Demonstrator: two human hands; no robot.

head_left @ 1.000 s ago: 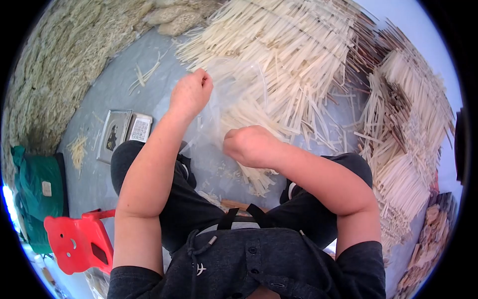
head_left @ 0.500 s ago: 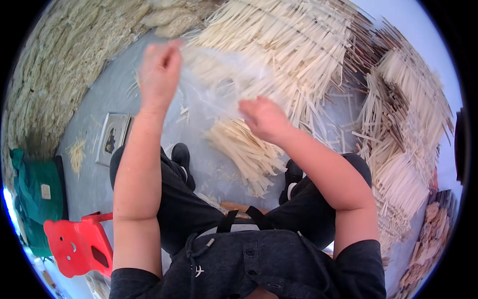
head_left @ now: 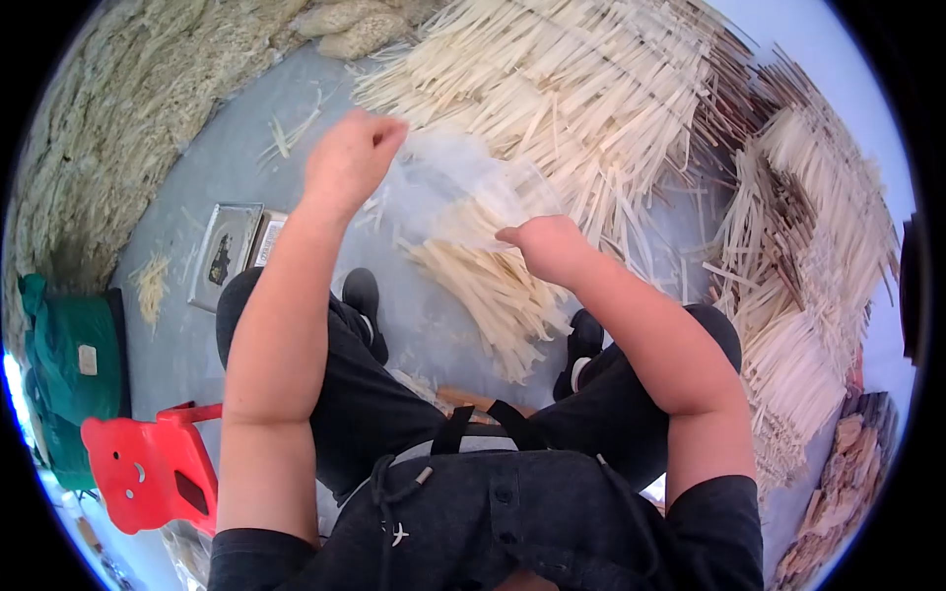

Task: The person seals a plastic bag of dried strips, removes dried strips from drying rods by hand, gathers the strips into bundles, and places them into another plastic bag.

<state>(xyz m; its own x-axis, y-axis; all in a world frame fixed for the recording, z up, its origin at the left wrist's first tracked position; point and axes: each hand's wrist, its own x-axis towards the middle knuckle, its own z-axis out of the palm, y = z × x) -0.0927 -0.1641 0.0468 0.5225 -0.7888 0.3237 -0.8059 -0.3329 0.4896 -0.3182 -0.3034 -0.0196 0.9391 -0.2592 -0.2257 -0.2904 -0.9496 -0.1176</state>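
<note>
A clear plastic bag [head_left: 448, 167] stretches in front of me between my two hands, see-through and slightly blurred. Its upper left end is pinched in my left hand [head_left: 353, 158], which is closed and raised higher. My right hand [head_left: 548, 248] is closed at the bag's lower right edge, thumb pointing left. Below the bag, a bundle of pale flat strips [head_left: 493, 300] lies on the grey floor between my feet; the bag hides its upper end.
Large heaps of pale strips [head_left: 562, 89] spread ahead and to the right [head_left: 778, 335]. Shaggy fibre bundles [head_left: 108, 128] fill the left side. A metal tray [head_left: 225, 258] lies left of my feet. A red chair [head_left: 148, 473] and a green bag [head_left: 74, 364] stand at lower left.
My left hand has moved right and down, and my right hand slightly right and down. The plastic bag has shifted with them, now partly over the strip bundle.
</note>
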